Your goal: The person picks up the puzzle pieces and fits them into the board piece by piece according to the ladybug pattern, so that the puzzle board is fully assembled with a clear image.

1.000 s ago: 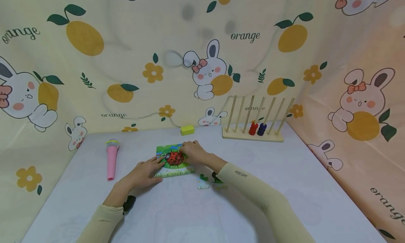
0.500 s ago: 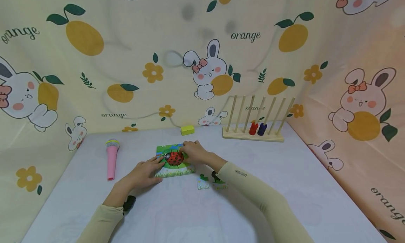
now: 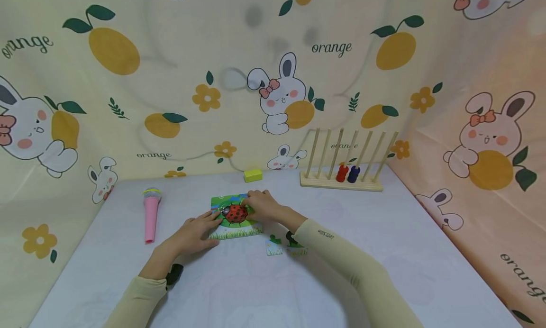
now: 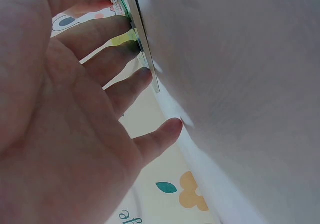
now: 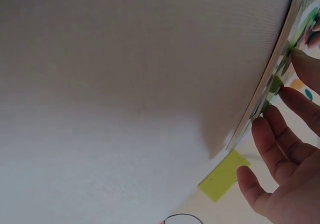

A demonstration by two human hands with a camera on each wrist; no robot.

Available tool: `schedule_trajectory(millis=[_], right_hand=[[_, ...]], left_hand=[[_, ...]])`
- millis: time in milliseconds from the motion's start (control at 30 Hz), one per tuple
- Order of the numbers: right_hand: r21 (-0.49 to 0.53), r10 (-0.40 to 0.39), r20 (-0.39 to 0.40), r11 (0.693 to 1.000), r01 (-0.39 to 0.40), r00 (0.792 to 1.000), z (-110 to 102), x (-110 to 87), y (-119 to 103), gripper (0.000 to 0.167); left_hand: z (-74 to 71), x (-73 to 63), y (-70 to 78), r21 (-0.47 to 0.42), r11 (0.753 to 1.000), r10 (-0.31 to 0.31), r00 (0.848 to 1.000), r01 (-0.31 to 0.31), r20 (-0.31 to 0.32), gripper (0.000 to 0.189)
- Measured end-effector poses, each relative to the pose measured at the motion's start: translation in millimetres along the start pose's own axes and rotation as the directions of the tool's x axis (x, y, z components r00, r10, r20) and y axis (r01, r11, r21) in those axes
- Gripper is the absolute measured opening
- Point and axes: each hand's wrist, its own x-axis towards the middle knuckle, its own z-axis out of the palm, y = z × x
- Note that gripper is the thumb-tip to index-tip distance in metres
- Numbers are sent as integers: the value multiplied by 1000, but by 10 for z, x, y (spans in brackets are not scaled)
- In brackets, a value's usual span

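A puzzle board with a red ladybug picture lies on the white table, its thin edge seen side-on in both wrist views. My left hand rests at its left side; three straight, spread fingertips touch the face, and the little finger sits off the edge. My right hand covers the board's upper right part. There the thumb and bent fingers set their tips on the printed face, hiding that area from the head. Two loose puzzle pieces, a left one and a right one, lie below the right forearm.
A pink toy microphone lies to the left. Behind the board sits a yellow block. At the back right stands a wooden peg rack with red and dark blue pieces on it. A printed cloth hangs behind the table.
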Motion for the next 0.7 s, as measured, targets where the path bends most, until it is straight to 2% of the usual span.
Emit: schedule_trajectory(millis=[600, 700], right_hand=[[-14, -30, -35, 999, 29, 999, 3, -53, -4, 41], [-21, -41, -8, 999, 41, 999, -10, -100, 2, 46]], left_hand=[[11, -7, -17, -10, 1000, 1, 1000, -1, -9, 65], [22, -1, -24, -7, 1000, 4, 1000, -4, -8, 65]])
